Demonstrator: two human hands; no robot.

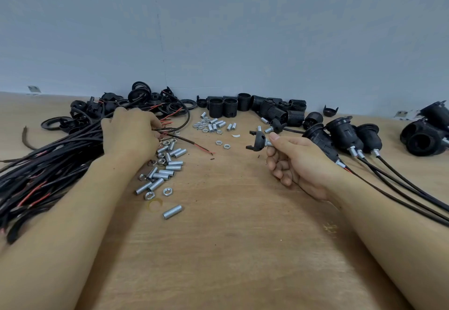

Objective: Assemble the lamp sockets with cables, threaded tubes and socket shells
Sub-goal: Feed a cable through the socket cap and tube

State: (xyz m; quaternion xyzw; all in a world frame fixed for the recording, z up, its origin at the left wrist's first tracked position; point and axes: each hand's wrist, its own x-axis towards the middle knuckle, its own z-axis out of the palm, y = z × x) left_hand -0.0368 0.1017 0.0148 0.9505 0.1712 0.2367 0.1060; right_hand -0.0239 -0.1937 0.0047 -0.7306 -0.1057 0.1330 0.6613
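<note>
Wooden table: black cable bundle at 9 o'clock, assembled sockets at 3. Left hand pinches a cable end at the bundle's edge. Right hand grips a socket cap by its threaded tube, near centre.

Counted three finished black plastic lamp sockets with cables lying side by side on the right, plus two bare hands. Short threaded silver metal tubes, roughly twenty near the left forearm; the tangled black cables can't be counted.
</note>
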